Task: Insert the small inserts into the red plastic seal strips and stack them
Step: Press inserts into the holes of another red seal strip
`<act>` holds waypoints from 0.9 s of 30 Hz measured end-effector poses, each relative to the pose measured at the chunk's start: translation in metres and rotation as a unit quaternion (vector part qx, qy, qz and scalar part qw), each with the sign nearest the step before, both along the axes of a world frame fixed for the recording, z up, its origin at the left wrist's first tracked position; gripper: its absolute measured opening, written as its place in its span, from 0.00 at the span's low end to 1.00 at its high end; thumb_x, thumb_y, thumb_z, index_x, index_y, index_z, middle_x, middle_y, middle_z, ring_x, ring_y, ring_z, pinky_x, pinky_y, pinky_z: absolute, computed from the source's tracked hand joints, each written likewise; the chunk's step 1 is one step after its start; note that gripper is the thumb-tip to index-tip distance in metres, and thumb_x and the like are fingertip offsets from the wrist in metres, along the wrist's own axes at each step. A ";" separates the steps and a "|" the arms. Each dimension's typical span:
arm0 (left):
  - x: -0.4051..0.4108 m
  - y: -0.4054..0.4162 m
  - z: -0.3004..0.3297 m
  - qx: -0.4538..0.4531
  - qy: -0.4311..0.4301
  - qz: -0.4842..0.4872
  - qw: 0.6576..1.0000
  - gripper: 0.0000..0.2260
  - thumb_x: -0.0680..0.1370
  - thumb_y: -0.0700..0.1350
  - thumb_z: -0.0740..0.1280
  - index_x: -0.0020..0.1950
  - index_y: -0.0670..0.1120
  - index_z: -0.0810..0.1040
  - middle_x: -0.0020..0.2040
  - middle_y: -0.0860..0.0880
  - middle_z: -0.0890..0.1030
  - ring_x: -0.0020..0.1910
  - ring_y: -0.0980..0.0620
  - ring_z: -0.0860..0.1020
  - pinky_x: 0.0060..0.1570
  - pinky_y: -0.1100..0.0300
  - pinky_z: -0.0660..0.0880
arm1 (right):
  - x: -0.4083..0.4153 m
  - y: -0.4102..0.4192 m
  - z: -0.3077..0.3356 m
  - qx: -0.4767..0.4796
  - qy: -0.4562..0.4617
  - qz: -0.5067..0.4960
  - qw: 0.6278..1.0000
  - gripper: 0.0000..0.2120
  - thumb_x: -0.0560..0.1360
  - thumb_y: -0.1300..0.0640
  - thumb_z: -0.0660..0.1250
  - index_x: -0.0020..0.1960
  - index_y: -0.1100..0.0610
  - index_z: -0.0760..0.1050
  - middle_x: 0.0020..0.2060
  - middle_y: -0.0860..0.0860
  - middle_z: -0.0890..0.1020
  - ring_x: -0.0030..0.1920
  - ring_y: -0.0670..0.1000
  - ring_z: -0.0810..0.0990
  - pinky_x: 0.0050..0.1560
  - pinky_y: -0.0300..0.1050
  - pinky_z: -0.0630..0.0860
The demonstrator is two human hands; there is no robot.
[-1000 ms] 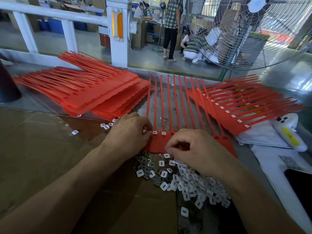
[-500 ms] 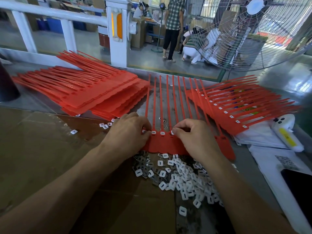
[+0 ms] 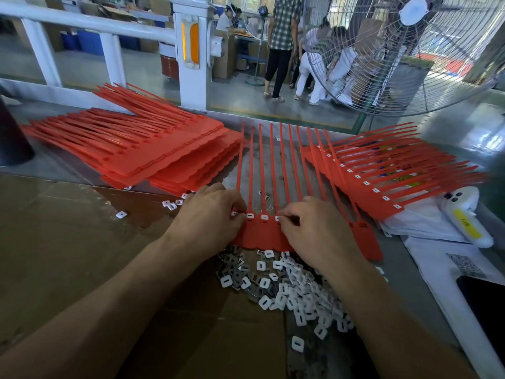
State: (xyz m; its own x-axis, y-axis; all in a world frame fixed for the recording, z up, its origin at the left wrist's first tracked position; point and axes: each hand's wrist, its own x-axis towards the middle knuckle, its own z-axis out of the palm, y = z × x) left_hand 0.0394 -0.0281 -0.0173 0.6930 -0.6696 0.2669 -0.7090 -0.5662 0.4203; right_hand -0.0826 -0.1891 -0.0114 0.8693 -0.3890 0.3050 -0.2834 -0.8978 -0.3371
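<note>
Both hands' fingers [image 3: 282, 216] on a red seal strip [image 3: 262, 233] above loose white inserts [image 3: 295, 291].

Two hands, left [image 3: 210, 214] and right [image 3: 317, 228]. One red seal-strip sheet [image 3: 262, 236] flat between them, ten tails, three white inserts seated and visible. Two stacks of red sheets: left [image 3: 153, 157], right [image 3: 382, 176]. One heap of loose white inserts [image 3: 295, 291], too many to count. One fan [image 3: 410, 50].
</note>
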 end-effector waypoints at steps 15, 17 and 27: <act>0.000 0.001 -0.001 0.006 0.001 -0.001 1.000 0.08 0.80 0.53 0.68 0.58 0.57 0.81 0.53 0.55 0.74 0.58 0.53 0.73 0.60 0.54 0.69 | -0.011 -0.005 0.005 -0.016 0.040 0.049 0.998 0.12 0.82 0.54 0.64 0.62 0.48 0.84 0.48 0.44 0.78 0.48 0.45 0.79 0.49 0.46 0.79; 0.000 0.001 -0.001 0.007 0.002 -0.001 1.000 0.08 0.80 0.54 0.68 0.58 0.57 0.81 0.53 0.56 0.74 0.58 0.53 0.72 0.60 0.54 0.68 | -0.015 -0.009 0.005 0.030 0.010 0.069 0.997 0.10 0.81 0.54 0.68 0.60 0.47 0.84 0.49 0.40 0.80 0.50 0.41 0.80 0.53 0.42 0.78; 0.000 0.001 0.000 0.005 0.003 -0.001 1.000 0.08 0.80 0.53 0.68 0.58 0.57 0.81 0.53 0.54 0.75 0.58 0.52 0.73 0.63 0.51 0.71 | -0.022 -0.001 0.011 0.101 0.083 0.172 0.976 0.05 0.74 0.47 0.77 0.48 0.45 0.85 0.43 0.39 0.80 0.46 0.39 0.79 0.46 0.37 0.74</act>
State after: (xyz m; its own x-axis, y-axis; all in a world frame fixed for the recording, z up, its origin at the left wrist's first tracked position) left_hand 0.0391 -0.0274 -0.0169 0.6928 -0.6741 0.2560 -0.7080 -0.5685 0.4190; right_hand -0.1049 -0.1899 -0.0007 0.9899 -0.1033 0.0966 -0.0426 -0.8692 -0.4925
